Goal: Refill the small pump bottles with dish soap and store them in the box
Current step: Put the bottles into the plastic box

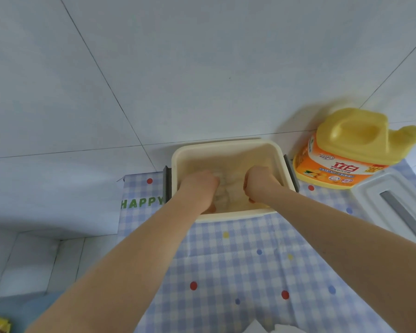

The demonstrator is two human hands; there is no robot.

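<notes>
Small pump bottles (pixel 222 188), blurred and pale, lie inside the cream box (pixel 228 216) on the checked tabletop (pixel 226 260). Both hands reach in from the near side, left hand (pixel 198 186) and right hand (pixel 259 182) curled onto them; exact grips unclear.

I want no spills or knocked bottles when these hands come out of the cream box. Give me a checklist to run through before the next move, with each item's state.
1. Box flat on the checkered cloth: ok.
2. Left hand inside the box: ok; its grip: cannot tell.
3. Right hand inside the box: ok; its grip: cannot tell.
4. Small bottles upright in the box: cannot tell, blurred.
5. Yellow soap jug upright, apart from both arms: ok.
6. Box lid away from the arms: ok.
</notes>
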